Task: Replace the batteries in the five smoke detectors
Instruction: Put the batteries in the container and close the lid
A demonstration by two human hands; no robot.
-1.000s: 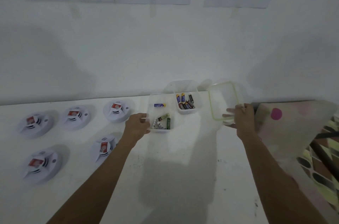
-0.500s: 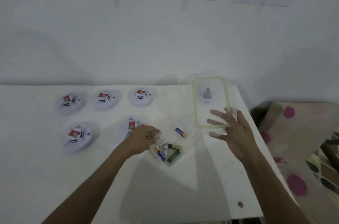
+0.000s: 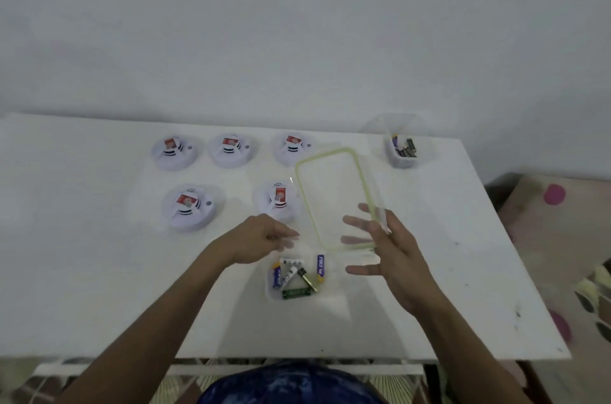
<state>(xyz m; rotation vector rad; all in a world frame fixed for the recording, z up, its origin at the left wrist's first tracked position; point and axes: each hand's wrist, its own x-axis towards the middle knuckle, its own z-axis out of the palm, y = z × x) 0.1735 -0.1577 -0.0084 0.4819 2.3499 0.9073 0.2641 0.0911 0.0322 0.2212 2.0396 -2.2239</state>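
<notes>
Five white round smoke detectors with red labels lie on the white table (image 3: 99, 271): three in a back row (image 3: 174, 152) (image 3: 231, 149) (image 3: 292, 147) and two in front (image 3: 190, 206) (image 3: 277, 200). A small clear container (image 3: 271, 294) with several loose batteries (image 3: 297, 274) sits near the front middle. My left hand (image 3: 261, 240) hovers at its far left corner, fingers stretched right, holding nothing I can see. My right hand (image 3: 393, 258) pinches a clear lid with a green rim (image 3: 330, 192), thumb on top and fingers beneath, tilted over the table.
A second clear container (image 3: 403, 152) with several batteries stands at the far right corner by the wall. The table's right edge runs past it, with patterned fabric (image 3: 555, 205) lying beyond. The near table edge is just below my forearms.
My left hand dragged the battery container from the back of the table to the front middle. My right hand swung the lid in over the table. The view tilted down.
</notes>
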